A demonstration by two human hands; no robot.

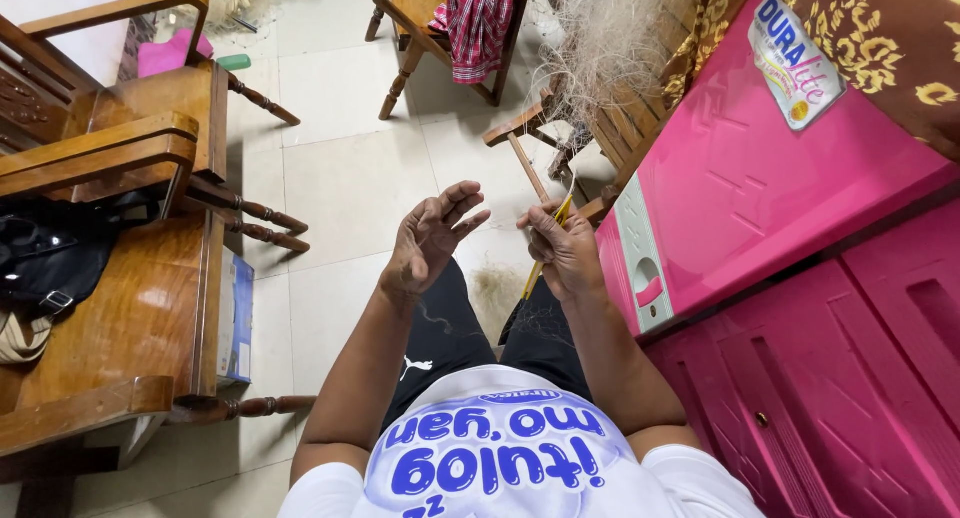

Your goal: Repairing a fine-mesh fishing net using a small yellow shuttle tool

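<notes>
I sit with both forearms raised over my knees above a tiled floor. My left hand is held up with its fingers spread and loosely curled, and nothing solid shows in it. My right hand is closed around a thin yellow stick that runs from above my fingers down past my wrist. The two hands are a few centimetres apart. A small tuft of pale fibres lies on the floor between my knees. Fine strands may run between my hands, but they are too thin to tell.
A pink plastic cabinet stands close on my right. Wooden armchairs with a black bag are on my left. A wooden chair with a red checked cloth stands ahead, beside a mass of pale fibres on a wooden bench.
</notes>
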